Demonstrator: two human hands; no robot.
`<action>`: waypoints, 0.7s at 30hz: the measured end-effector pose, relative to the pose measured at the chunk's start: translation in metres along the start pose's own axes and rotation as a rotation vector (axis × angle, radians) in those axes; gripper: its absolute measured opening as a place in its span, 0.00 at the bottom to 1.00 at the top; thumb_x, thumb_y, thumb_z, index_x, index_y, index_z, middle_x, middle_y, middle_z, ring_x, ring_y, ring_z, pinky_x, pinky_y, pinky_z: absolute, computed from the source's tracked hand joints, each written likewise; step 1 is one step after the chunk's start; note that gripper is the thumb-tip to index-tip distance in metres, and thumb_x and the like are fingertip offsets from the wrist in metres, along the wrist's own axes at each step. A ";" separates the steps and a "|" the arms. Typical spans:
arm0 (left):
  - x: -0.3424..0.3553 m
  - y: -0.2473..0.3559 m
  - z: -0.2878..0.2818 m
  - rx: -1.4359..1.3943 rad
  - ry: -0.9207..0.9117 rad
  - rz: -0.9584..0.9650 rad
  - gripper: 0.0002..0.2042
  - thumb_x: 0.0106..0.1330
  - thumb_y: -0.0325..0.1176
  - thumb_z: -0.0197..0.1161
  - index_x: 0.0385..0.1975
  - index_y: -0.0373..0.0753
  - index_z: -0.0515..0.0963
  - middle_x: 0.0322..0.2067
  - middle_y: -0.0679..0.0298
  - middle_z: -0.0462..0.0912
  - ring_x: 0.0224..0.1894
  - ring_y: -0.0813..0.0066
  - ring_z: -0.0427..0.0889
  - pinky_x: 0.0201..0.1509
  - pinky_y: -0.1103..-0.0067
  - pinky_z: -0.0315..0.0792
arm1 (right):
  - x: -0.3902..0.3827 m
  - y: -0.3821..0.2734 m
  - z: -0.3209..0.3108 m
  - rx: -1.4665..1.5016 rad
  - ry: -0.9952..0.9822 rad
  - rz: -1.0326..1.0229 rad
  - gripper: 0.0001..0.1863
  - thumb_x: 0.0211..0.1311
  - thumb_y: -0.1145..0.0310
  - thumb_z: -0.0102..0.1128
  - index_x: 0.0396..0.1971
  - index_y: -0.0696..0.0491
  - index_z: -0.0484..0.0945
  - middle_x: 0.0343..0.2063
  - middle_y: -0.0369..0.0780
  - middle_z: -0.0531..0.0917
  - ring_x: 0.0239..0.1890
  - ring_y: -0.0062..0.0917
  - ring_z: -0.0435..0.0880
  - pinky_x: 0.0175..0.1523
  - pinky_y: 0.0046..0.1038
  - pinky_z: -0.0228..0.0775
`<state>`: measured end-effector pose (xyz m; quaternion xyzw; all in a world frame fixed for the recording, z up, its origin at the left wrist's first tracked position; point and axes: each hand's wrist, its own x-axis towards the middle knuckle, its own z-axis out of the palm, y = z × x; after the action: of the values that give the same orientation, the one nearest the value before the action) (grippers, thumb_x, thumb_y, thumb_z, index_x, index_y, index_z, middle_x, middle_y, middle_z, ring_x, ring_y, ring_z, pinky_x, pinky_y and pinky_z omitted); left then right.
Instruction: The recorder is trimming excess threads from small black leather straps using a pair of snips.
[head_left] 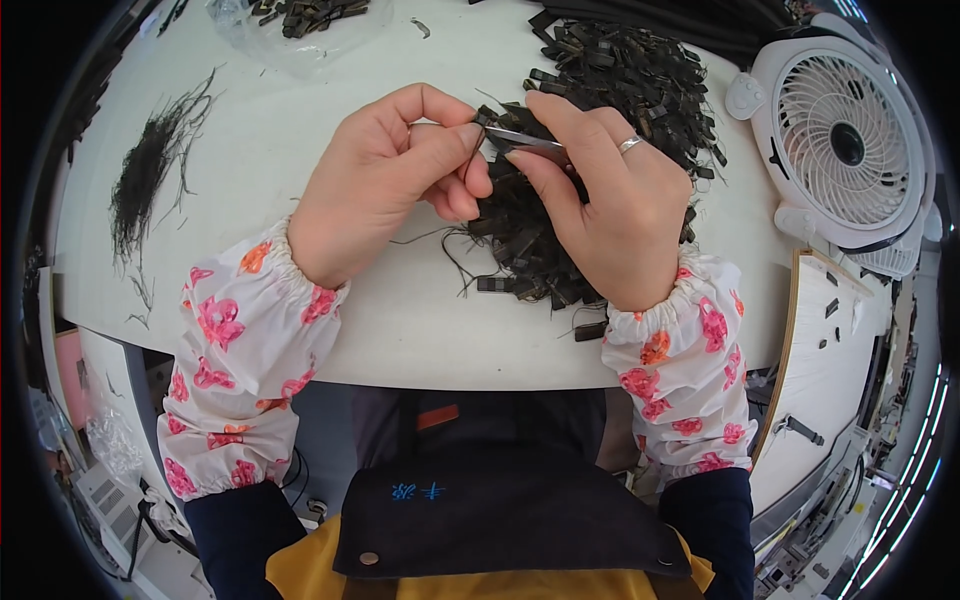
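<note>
Black tab [487, 114]: small, dark, pinched at the fingertips of the left hand [405, 165]; outline partly hidden.
Thread [474, 152]: thin, black, hanging against the left fingers.
Metal tool [525, 138]: slim, silver, gripped between right-hand [610, 190] thumb and forefinger, tip pointing left at the tab.
Tab pile [632, 80]: many flat black pieces, loosely heaped under and beyond the right hand, threads straggling leftward.

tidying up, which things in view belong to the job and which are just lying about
Likely job:
narrow silver metal tool, right hand
small flat black piece, left hand
heaped small flat black tabs
wispy black thread bunch

Likely lying about:
white round plastic fan
crumpled clear plastic
</note>
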<state>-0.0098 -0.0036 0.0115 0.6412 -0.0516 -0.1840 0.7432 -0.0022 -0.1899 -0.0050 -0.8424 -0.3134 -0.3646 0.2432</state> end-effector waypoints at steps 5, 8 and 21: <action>0.003 -0.005 0.000 -0.043 -0.048 -0.018 0.07 0.65 0.30 0.54 0.35 0.33 0.69 0.23 0.63 0.79 0.21 0.82 0.77 0.27 0.87 0.73 | 0.001 -0.002 0.002 -0.040 0.007 -0.028 0.18 0.38 0.69 0.66 0.35 0.50 0.76 0.17 0.33 0.71 0.17 0.24 0.73 0.20 0.24 0.64; 0.003 -0.005 -0.001 -0.033 -0.052 -0.016 0.07 0.65 0.30 0.54 0.35 0.32 0.69 0.22 0.63 0.78 0.21 0.82 0.77 0.27 0.87 0.73 | 0.001 -0.003 -0.001 -0.100 -0.041 -0.055 0.17 0.38 0.69 0.65 0.34 0.49 0.76 0.17 0.34 0.70 0.17 0.24 0.73 0.20 0.24 0.64; 0.011 -0.007 -0.021 -0.140 -0.416 -0.256 0.07 0.65 0.33 0.55 0.37 0.36 0.71 0.23 0.67 0.77 0.21 0.87 0.74 0.27 0.90 0.69 | 0.002 0.003 -0.010 0.579 -0.325 0.142 0.13 0.43 0.79 0.64 0.33 0.56 0.77 0.24 0.39 0.79 0.23 0.31 0.79 0.28 0.25 0.70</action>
<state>0.0053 0.0114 -0.0009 0.5379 -0.1087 -0.4077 0.7298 -0.0034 -0.1979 0.0026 -0.8052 -0.3792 -0.1039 0.4439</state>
